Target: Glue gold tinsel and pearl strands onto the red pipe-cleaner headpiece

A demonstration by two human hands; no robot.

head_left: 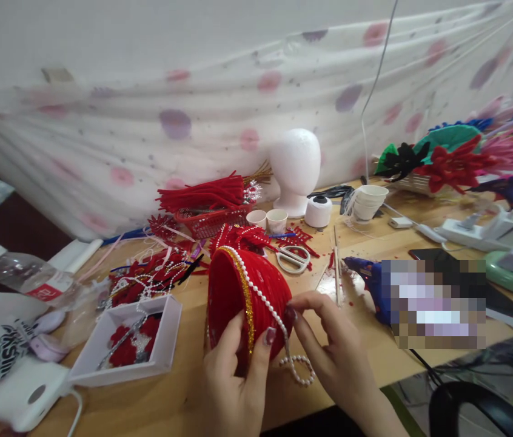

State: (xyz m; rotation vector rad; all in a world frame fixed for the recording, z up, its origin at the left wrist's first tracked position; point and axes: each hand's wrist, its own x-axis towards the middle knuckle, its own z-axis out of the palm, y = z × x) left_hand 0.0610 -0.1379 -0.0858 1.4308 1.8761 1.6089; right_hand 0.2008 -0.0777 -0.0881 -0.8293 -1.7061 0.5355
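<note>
A red fuzzy cup-shaped piece (263, 273), like a small cap, is tilted with its opening facing left. Gold trim (246, 291) runs along its rim. Beside the trim lies a white pearl bead strand (261, 292), whose loose end curls down near the table. My left hand (238, 364) grips the rim from below, thumb outside and fingers reaching into the opening. At the right side of the red piece, my right hand (324, 334) has thumb and forefinger pinched together by the strand. What lies between those fingertips is hidden.
A white box (165, 358) holds red pieces at left, near a plastic bottle (24, 276). Behind are white-handled scissors (293, 260), paper cups (277, 221), a foam head (296, 164) and a red basket (215, 223). A blue glue gun (375, 285) lies at right.
</note>
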